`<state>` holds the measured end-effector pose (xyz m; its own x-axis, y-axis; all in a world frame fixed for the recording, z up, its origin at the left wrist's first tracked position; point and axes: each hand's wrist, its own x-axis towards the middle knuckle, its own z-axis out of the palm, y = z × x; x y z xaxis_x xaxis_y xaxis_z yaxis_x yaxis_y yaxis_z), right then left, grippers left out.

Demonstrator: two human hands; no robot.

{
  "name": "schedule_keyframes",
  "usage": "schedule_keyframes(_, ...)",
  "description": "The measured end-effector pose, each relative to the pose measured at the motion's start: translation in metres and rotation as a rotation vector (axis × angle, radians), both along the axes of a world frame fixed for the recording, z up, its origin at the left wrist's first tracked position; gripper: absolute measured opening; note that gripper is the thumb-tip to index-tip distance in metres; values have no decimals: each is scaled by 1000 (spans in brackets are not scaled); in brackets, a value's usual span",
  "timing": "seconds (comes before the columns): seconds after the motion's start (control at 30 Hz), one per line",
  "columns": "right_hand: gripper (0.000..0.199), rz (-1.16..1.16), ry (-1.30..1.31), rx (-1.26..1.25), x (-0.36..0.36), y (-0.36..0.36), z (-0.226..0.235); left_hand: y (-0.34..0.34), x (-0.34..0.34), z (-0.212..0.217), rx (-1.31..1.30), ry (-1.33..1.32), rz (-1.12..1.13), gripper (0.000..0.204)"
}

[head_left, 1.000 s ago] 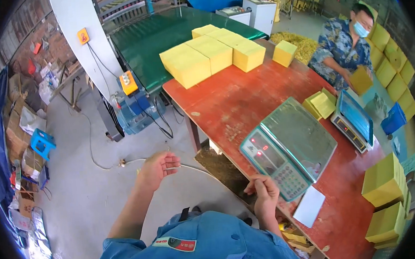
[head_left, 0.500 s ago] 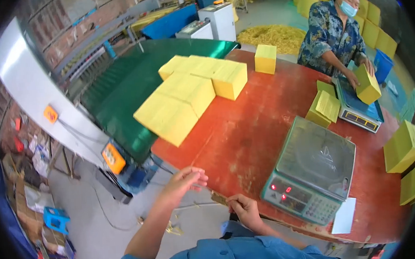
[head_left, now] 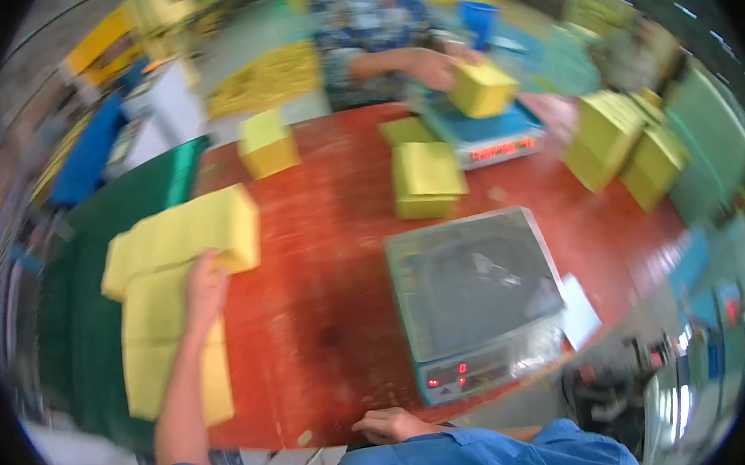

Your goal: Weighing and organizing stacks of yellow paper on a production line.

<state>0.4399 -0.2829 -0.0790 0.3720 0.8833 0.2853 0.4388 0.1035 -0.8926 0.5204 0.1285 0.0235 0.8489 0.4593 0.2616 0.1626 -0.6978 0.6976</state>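
Note:
My left hand (head_left: 207,291) reaches across the near block of yellow paper (head_left: 149,309). Its fingers are stretched out, touching the row of yellow paper blocks (head_left: 178,229) behind, though motion blurs them. These blocks lie together at the left, partly over a green conveyor belt (head_left: 80,313). My right hand (head_left: 394,423) is low at the table's near edge, with its fingers curled in; whatever they hold, if anything, is hidden. Right of centre stands a digital scale (head_left: 480,285) with a bare platform and lit red digits.
Across the red table (head_left: 331,261), a co-worker's hands (head_left: 439,65) hold a yellow block (head_left: 481,88) on a second scale (head_left: 500,137). Further yellow blocks (head_left: 429,181) stand between the scales and at the right (head_left: 603,134). A white card (head_left: 578,311) lies beside the near scale.
The view has swung right. My left hand has moved from beyond the table's near edge onto the yellow blocks. My right hand stays near that edge.

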Motion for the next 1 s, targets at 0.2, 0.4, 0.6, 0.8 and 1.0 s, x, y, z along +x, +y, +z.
schedule_keyframes(0.2, 33, -266, -44, -40, -6, 3, 8, 120, 119, -14, 697, 94, -10, 45)
schedule_keyframes(0.4, 30, -537, -230, -166, -18, 11, 15, 116, 149, -18, 763, 297, -120, 45)
schedule_keyframes(0.6, 26, -554, -278, -50, -19, 13, 8, 71, 130, -27, 710, 229, -223, 43)
schedule_keyframes(0.8, 27, -571, -311, -49, -28, 9, -8, -1, 119, 4, 596, 282, -213, 48)
schedule_keyframes(1.0, 21, -721, -221, 0, -39, -9, 15, 16, 124, 13, 155, 229, -66, 67)
